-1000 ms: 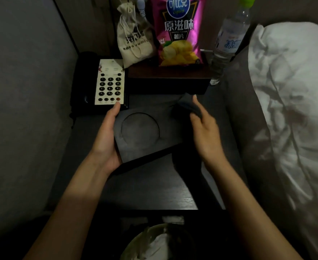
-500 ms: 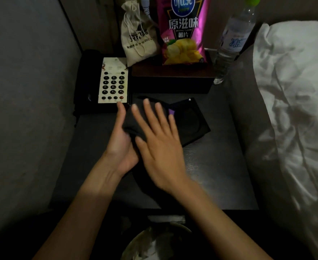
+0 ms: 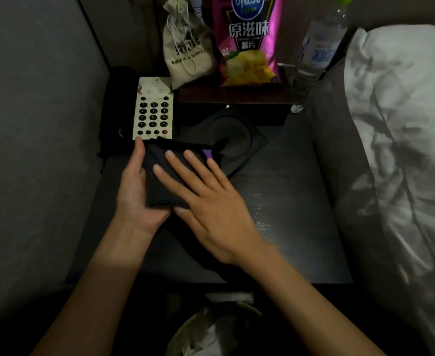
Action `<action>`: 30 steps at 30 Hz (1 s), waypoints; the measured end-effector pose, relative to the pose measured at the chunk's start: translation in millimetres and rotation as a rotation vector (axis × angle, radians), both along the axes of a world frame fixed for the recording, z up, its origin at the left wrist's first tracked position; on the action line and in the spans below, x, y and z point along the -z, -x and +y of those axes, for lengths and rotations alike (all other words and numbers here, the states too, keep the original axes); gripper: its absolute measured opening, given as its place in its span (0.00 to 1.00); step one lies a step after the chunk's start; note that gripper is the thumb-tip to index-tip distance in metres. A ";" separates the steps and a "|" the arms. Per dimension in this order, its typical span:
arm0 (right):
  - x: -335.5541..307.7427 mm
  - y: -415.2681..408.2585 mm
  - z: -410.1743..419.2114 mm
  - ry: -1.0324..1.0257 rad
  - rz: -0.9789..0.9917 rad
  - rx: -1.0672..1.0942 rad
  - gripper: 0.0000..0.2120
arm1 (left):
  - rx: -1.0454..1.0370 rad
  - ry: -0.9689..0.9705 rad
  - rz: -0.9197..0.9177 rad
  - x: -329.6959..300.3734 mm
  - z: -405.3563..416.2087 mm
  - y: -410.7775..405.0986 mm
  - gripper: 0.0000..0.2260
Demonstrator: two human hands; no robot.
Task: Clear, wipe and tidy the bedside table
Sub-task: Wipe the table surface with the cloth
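A folded dark cloth point(image 3: 160, 163) with a small purple tag lies on the dark bedside table point(image 3: 288, 214), left of centre. My left hand point(image 3: 131, 196) cups the cloth's left edge and underside. My right hand point(image 3: 206, 201) lies flat on top of it, fingers spread. Behind the cloth sits a black square coaster tray point(image 3: 239, 140) with a round recess, flat on the table and partly covered by the cloth.
A black phone with a white keypad point(image 3: 153, 111) stands at the back left. On a dark box point(image 3: 237, 98) behind are a beige drawstring bag point(image 3: 185, 50) and a pink crisp packet point(image 3: 249, 42); a water bottle point(image 3: 314, 55) stands right. White bedding point(image 3: 401, 150) lies right, a bin point(image 3: 216, 330) below.
A second ago my hands held the coaster tray lifted and tilted, cloth in the right. Now the tray lies at the back and both hands are on the cloth.
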State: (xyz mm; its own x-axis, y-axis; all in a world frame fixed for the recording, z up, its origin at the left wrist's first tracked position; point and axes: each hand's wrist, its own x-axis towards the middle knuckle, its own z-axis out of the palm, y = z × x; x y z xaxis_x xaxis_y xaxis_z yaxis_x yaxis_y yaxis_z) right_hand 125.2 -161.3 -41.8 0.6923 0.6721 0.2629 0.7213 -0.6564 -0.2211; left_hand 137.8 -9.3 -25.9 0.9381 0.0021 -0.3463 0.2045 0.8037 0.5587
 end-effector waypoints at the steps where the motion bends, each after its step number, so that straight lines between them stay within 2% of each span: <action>1: -0.8 -3.7 -3.3 0.007 0.004 0.027 0.29 | -0.006 0.007 -0.005 -0.6 -0.3 0.1 0.24; 6: -7.5 -32.0 -34.8 -0.065 0.065 0.240 0.27 | 0.010 0.025 -0.083 -2.4 1.8 0.4 0.26; 11: -4.8 -52.8 -67.0 -0.205 0.275 0.441 0.25 | 0.084 0.001 -0.079 1.7 2.9 2.5 0.25; 13: -7.6 -54.9 -68.5 -0.442 0.393 0.492 0.21 | 0.097 -0.010 -0.048 2.1 5.2 2.3 0.25; 15: -13.3 -52.9 -66.3 -0.728 0.495 0.584 0.12 | 0.095 -0.002 0.000 1.5 8.3 1.4 0.25; 18: -20.4 -53.7 -73.1 -1.059 0.839 0.630 0.13 | 0.095 0.019 0.048 0.9 10.9 0.7 0.26; 20: -23.1 -54.6 -80.5 -1.195 1.069 0.588 0.11 | 0.122 -0.003 0.065 1.7 11.3 -0.2 0.28; 23: -22.9 -57.6 -85.2 -1.320 1.144 0.675 0.09 | 0.183 -0.045 0.061 -0.6 9.5 -4.0 0.30; 26: -18.4 -62.9 -85.7 -1.405 1.042 0.825 0.10 | 0.212 -0.159 0.017 0.6 -1.0 -9.7 0.24; 30: -14.1 -68.3 -84.6 -1.511 0.988 0.925 0.07 | 0.061 -0.660 0.016 13.7 -18.9 -18.0 0.22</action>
